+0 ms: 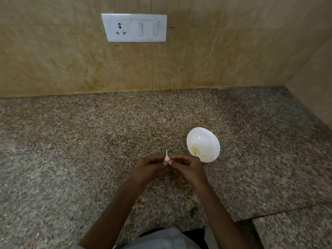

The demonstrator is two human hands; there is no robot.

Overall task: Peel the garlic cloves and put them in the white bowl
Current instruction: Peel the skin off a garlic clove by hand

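The clove [166,158] is held between both hands, above the counter [89,141] and just left of the bowl [201,134], with its thin papery tail pointing up. To peel it cleanly, I'd say one hand should steady the fat end while the other nips the skin near the base with a nail and strips it toward the tail, turning the clove a little between pulls. It's small and likely slippery, so a light pinch would serve better than a squeeze. Working this close to the bowl makes for a short drop once it's bare. A few pale yellowish bits lie in the bowl's bottom, probably peeled garlic. The left hand [150,166] has its fingers curled in, gripping the clove from the left. The right hand [186,165] meets it from the other side, fingertips pinched on the lower end. Whether a nail is under the skin I can't tell. Both forearms angle in toward each other.
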